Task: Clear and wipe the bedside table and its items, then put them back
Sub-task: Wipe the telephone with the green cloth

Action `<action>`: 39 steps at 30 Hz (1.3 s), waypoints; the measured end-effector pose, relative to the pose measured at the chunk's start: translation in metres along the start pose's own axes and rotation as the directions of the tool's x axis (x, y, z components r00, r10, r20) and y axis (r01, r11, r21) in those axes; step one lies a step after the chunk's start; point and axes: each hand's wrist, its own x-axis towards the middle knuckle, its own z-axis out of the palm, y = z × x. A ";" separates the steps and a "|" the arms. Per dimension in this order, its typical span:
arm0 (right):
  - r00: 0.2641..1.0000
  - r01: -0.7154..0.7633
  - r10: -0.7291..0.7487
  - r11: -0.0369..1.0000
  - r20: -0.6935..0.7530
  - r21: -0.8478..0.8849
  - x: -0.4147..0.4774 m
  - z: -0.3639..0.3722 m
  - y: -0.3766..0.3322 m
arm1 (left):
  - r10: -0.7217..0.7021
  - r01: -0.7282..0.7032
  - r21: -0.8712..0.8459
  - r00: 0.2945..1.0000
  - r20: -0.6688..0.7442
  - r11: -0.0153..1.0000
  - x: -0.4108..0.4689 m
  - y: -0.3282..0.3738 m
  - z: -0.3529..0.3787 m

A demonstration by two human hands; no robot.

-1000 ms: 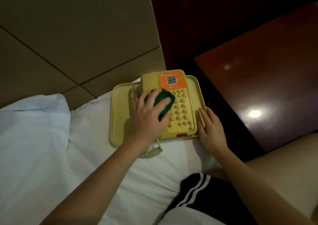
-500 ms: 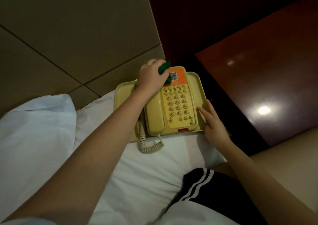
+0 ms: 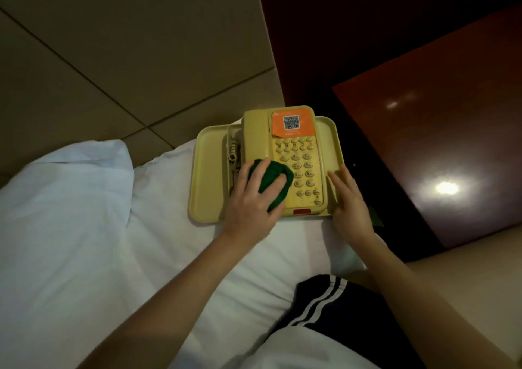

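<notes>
Hands at work on the telephone (image 3: 299,154): left hand (image 3: 251,199) wiping, right hand (image 3: 348,199) steadying.
Left fingers curl round the green cloth (image 3: 275,181), pressing it on the lower end of the handset (image 3: 254,131). Half a second ago it was up by the orange sticker (image 3: 292,123), so the stroke has run back down. The right hand lies flat and open on the tray (image 3: 209,171) at its right edge. Telephone and tray sit on the white bed (image 3: 169,255) at centre frame, with the dark wooden surface (image 3: 437,142) at right. The wiping looks well along, and putting things back has not begun.
</notes>
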 end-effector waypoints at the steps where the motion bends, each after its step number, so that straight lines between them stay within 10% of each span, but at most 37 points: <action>1: 1.000 -0.001 0.001 1.000 0.005 -0.009 0.000 0.000 0.000 | 0.002 -0.002 -0.017 1.000 0.013 1.000 0.007 -0.003 -0.004; 13: 0.998 -0.059 0.057 0.991 0.020 0.121 -0.001 -0.003 0.000 | -0.435 0.442 -0.184 0.897 0.077 0.878 0.142 -0.036 -0.006; 26: 0.992 -0.126 0.128 0.952 0.014 0.279 -0.003 -0.008 -0.001 | 0.065 -0.065 -0.005 0.998 0.025 0.998 -0.003 0.004 -0.005; 33: 0.998 -0.063 0.063 0.991 0.010 0.117 -0.005 -0.006 -0.004 | -0.359 0.373 -0.244 0.928 0.101 0.895 0.111 -0.029 -0.015; 39: 0.997 -0.047 0.053 0.990 -0.050 0.130 -0.008 -0.006 -0.003 | -0.412 0.416 -0.211 0.909 0.068 0.884 0.125 -0.025 -0.010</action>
